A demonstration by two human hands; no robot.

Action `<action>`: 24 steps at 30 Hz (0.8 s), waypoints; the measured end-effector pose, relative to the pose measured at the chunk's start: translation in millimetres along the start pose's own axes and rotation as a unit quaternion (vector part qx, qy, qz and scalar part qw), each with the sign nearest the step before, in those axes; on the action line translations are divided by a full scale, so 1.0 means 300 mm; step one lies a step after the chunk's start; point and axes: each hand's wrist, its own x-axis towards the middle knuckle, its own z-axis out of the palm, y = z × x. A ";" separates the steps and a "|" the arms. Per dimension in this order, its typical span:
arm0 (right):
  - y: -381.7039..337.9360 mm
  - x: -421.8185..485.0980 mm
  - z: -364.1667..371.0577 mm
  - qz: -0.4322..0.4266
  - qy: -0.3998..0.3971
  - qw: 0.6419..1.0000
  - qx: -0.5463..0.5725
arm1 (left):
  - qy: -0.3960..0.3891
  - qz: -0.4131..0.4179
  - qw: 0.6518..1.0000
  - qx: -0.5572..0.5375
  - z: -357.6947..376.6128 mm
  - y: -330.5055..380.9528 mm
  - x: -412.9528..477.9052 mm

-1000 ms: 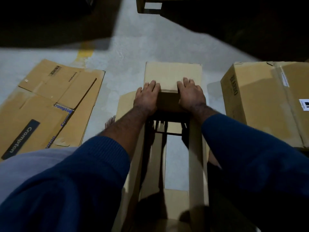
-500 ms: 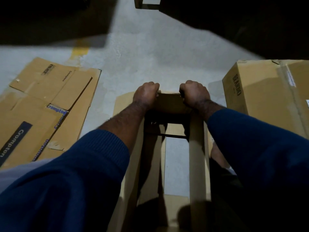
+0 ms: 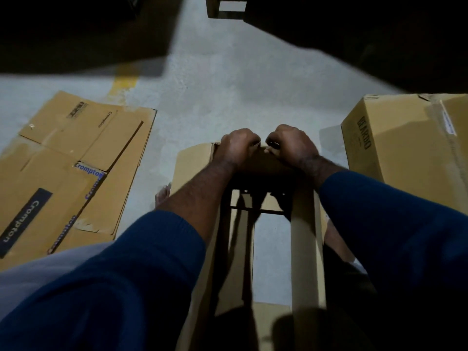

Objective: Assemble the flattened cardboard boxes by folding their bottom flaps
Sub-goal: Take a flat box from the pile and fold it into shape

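An opened-up brown cardboard box (image 3: 306,249) stands on the grey floor right in front of me, and I look down through it to the floor. Its far flap (image 3: 258,160) is bent inward toward me. My left hand (image 3: 235,145) grips the far flap's edge with curled fingers. My right hand (image 3: 291,143) grips the same edge just beside it, knuckles nearly touching the left hand. A side flap (image 3: 192,163) juts out to the left of my left wrist. The fingertips are hidden behind the cardboard.
A pile of flattened Crompton boxes (image 3: 65,168) lies on the floor to the left. An assembled brown box (image 3: 410,145) stands close on the right. A bare foot (image 3: 162,196) shows beside the box's left wall. Dark shadow covers the far floor.
The far flap stood up flat under my open palms a second ago. Both hands have curled over its edge, folded it down toward me, and moved closer together.
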 end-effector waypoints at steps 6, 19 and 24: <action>-0.053 0.021 0.002 0.018 -0.001 1.000 -0.012 | 0.014 -0.028 1.000 -0.003 0.015 0.040 0.030; 0.046 -0.029 -0.043 -0.012 -0.027 0.999 -0.032 | -0.004 -0.026 1.000 -0.010 -0.028 -0.038 -0.034; 0.133 -0.088 -0.057 0.027 0.006 0.998 -0.056 | 0.042 -0.108 0.993 -0.021 -0.052 -0.183 -0.092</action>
